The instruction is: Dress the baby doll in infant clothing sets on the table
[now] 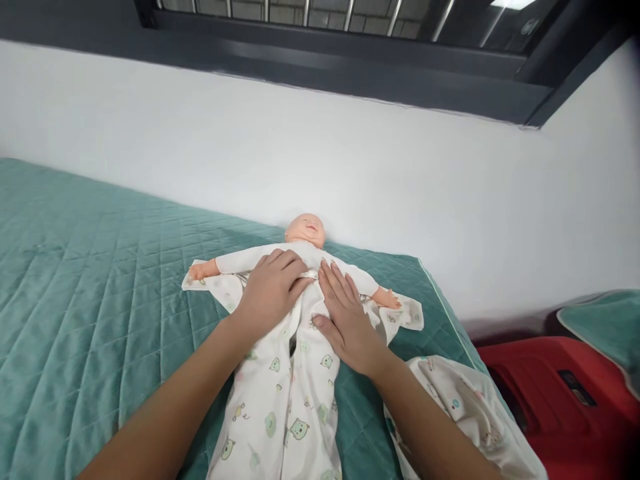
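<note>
A baby doll point(306, 230) lies face up on a green quilted cover point(100, 300), its bald head at the far edge beside a white wall point(450, 187), its arms stretched out left and right. It wears a white long-sleeved top point(313, 255). An animal-print garment point(300, 427), white with green figures, covers its lower body and runs toward the near edge; its sleeves spread beneath the doll's arms.

Both hands rest palm down over the chest. The left hand point(274, 283) has bent fingers, and whether it pinches fabric cannot be told. The right hand point(345, 313) lies flat and open, fingers pointing far.

At near right, beside the right forearm, is a rumpled printed cloth point(465, 400). Farther right, below the cover, sits a red hard-shell case point(540, 407). A dark window frame point(350, 63) with metal bars point(349, 15) tops the wall.
</note>
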`<state>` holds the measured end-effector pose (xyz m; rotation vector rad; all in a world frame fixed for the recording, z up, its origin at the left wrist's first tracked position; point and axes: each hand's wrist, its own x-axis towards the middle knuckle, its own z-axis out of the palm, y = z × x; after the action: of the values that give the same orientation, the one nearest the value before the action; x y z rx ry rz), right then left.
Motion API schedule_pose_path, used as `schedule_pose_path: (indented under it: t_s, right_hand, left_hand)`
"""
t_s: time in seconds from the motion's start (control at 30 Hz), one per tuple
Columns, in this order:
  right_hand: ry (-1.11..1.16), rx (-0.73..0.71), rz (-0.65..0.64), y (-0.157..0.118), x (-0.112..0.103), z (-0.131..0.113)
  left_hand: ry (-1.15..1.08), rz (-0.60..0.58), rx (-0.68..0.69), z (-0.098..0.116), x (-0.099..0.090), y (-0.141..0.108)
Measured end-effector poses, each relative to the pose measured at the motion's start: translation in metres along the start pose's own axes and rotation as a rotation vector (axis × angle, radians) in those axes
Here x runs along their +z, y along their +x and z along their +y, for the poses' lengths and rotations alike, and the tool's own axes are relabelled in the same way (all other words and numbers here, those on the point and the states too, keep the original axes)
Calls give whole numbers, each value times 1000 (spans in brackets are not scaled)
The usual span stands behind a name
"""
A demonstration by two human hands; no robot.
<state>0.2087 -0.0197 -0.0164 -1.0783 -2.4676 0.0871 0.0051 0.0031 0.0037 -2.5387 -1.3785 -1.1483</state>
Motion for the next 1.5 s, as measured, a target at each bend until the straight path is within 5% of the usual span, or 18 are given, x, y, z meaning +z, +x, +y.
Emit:
schedule_pose_path:
  t_s: [0.2, 0.5, 0.77, 1.07, 1.5]
  right_hand:
    - [-112, -19, -29, 1, -4, -4]
    - [-144, -30, -58, 6, -7, -7]
    - [-265, -64, 163, 2, -4, -8]
    - [-336, -67, 176, 4, -6, -8]
    - [-319, -69, 159, 4, -7, -13]
  left_hand:
    - [-219, 13, -75, -4, -1, -17]
    - [-209, -63, -128, -10, 3, -18]
    - [-241, -91, -131, -10, -2, -18]
    - [-279, -103, -91, -13, -3, -18]
    - [-672, -170, -83, -18, -17, -15]
